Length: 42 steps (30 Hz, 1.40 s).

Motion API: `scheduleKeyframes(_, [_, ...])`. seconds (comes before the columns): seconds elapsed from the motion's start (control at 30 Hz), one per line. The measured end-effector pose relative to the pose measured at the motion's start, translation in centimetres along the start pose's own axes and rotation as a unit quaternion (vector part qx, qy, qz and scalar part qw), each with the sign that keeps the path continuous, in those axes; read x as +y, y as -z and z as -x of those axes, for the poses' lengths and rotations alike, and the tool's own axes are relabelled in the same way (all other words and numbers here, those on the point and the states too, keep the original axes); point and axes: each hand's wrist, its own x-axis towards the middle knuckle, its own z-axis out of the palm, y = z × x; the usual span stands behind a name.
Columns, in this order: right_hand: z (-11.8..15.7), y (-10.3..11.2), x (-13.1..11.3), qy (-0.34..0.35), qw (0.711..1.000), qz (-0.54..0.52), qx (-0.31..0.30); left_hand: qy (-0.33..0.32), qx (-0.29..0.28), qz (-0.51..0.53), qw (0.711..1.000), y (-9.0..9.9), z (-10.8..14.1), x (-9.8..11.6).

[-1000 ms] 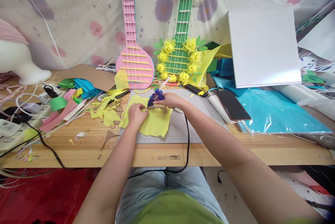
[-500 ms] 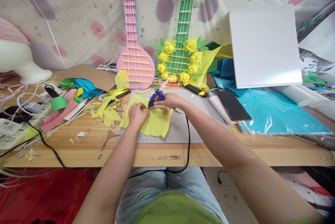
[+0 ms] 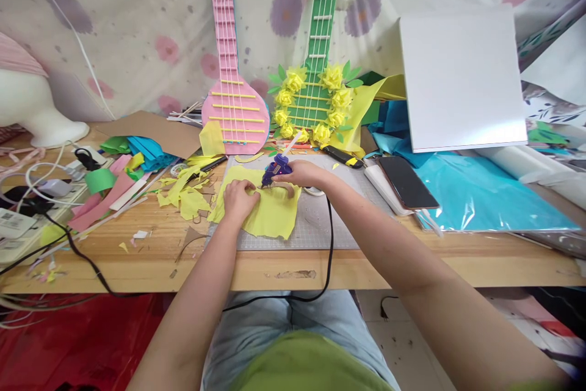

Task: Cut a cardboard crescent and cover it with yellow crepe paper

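A sheet of yellow crepe paper (image 3: 270,220) lies on the grey cutting mat (image 3: 315,226). My left hand (image 3: 238,199) rests on the sheet's left part, its fingers curled together and pressed down on it. My right hand (image 3: 302,172) is closed around a blue hot glue gun (image 3: 276,169), with a white glue stick (image 3: 292,143) poking out of its back. The gun's nozzle points down at the sheet, just right of my left fingertips. Beneath my right hand a curved brownish strip (image 3: 288,190) shows on the paper; its left end is hard to see.
Behind stand a pink paper instrument (image 3: 235,110) and a green one (image 3: 311,98) with yellow flowers. A utility knife (image 3: 342,157), a phone (image 3: 407,182) and blue wrapped sheets (image 3: 485,190) lie right. Yellow scraps (image 3: 187,199) lie left. The gun's black cord (image 3: 330,244) drops over the table edge.
The glue gun has shifted slightly to the right, its nozzle now a little farther from my left fingertips. My left hand stays in place on the paper.
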Motion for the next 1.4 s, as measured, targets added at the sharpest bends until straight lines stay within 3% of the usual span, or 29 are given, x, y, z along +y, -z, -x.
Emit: scheduleKeyframes(1.4, [0.34, 0.52, 1.03, -0.017, 1.0, 0.006, -0.007, -0.081, 0.021, -0.06, 0.995, 0.17, 0.77, 0.49])
